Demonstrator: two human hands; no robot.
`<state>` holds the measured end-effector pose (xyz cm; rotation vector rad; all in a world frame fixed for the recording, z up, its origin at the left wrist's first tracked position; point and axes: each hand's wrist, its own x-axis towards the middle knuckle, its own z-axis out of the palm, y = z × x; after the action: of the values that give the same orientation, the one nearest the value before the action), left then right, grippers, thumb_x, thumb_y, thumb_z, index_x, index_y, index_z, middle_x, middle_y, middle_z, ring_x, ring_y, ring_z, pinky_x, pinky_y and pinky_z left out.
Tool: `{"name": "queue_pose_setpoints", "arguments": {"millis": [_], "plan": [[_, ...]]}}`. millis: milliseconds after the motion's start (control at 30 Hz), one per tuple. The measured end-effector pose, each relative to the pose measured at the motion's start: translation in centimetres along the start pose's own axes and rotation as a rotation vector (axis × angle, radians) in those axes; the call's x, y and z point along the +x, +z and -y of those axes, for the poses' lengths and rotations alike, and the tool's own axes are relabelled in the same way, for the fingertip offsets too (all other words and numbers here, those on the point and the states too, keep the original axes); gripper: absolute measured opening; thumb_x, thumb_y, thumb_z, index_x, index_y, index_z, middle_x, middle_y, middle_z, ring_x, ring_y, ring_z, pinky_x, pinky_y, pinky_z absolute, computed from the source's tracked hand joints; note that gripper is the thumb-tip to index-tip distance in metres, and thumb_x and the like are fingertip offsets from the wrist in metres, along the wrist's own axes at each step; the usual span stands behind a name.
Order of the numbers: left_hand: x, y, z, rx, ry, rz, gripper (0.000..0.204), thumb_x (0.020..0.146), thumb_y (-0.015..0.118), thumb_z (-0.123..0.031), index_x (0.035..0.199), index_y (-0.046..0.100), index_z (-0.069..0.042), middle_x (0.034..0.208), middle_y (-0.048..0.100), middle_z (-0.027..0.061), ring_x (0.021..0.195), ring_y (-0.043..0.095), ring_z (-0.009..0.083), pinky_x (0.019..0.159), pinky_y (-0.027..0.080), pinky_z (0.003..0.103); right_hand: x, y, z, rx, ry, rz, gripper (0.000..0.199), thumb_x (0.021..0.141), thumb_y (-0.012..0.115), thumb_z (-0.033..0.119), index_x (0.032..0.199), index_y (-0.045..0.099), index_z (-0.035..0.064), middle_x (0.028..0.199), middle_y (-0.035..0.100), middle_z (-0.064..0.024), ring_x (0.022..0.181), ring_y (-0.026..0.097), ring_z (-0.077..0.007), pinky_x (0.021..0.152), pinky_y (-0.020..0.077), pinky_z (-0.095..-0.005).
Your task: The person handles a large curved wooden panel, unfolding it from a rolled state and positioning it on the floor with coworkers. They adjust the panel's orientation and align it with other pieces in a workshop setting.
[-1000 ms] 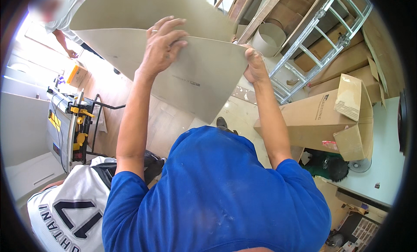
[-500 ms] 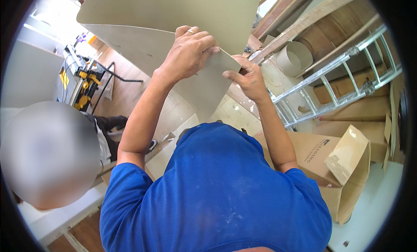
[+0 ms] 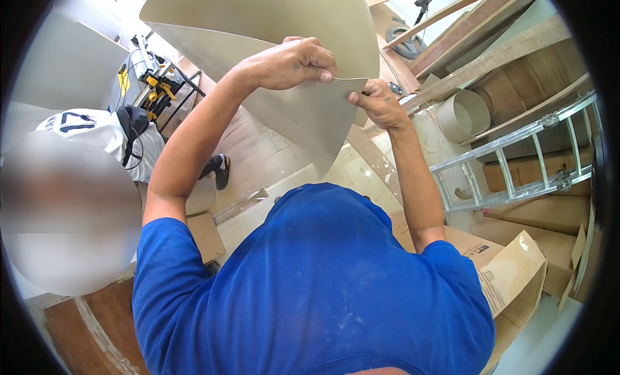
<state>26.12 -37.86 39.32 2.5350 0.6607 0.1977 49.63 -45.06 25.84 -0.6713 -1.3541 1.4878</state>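
Steadying the curved beige sheet (image 3: 297,110) at the upper centre of the frame, the left hand (image 3: 294,63) and right hand (image 3: 383,105), slightly apart, are pinching its edge near a corner, ideally spreading light pressure against creasing.

Your sheet (image 3: 290,110) runs out past the top edge, so its far end is cut off. Your left hand (image 3: 290,65) covers a stretch of its edge, and some fingers of your right hand (image 3: 382,106) are hidden behind its corner. Your shirt (image 3: 313,278) hides your legs and part of the box (image 3: 516,273). To your left, a co-worker's head (image 3: 71,213) is blurred out. The dark rim crops the ladder (image 3: 549,120).
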Motion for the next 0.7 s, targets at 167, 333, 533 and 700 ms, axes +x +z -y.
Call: {"name": "queue_pose_setpoints", "arguments": {"millis": [167,333,533,700], "plan": [[-0.2,0.0,0.1,-0.087,-0.078,0.088,0.024,0.093,0.065,-0.027,0.101,0.071,-0.006,0.098,0.065,0.008,0.107,0.056,0.0269,0.095,0.044,0.041,0.3,1.5,-2.4,0.306,-0.002,0.013,0.03,0.091,0.074,0.02,0.111,0.071,-0.0019,0.103,0.072,-0.0074,0.096,0.065,-0.0139,0.086,0.0517,-0.0297],[-0.7,2.1,1.9,0.147,0.021,-0.211,0.022,0.091,0.067,-0.023,0.108,0.071,-0.01,0.106,0.063,0.0109,0.109,0.057,0.0285,0.106,0.035,0.044,0.4,3.6,-2.4,0.527,0.038,-0.226,0.028,0.093,0.073,0.021,0.107,0.069,-0.0029,0.099,0.072,-0.0077,0.093,0.065,-0.0124,0.083,0.0534,-0.0289],[-2.8,3.3,2.6,0.484,0.001,-0.915,0.04,0.09,0.069,-0.023,0.127,0.061,-0.01,0.125,0.059,0.0124,0.118,0.054,0.0323,0.105,0.037,0.045,0.3,2.6,-2.0,0.177,0.034,-0.451,0.027,0.094,0.071,0.022,0.106,0.068,-0.0028,0.093,0.071,-0.0062,0.083,0.064,-0.0108,0.078,0.0537,-0.0274],[-6.7,6.9,6.1,0.418,-0.417,-1.283,0.06,0.093,0.068,-0.035,0.14,0.048,-0.004,0.133,0.052,0.0206,0.126,0.049,0.0354,0.108,0.037,0.043,-1.0,3.0,-1.8,-0.101,-0.048,-0.514,0.023,0.094,0.072,0.018,0.105,0.07,-0.0026,0.093,0.071,-0.0049,0.08,0.063,-0.0102,0.069,0.0525,-0.0258]]}}
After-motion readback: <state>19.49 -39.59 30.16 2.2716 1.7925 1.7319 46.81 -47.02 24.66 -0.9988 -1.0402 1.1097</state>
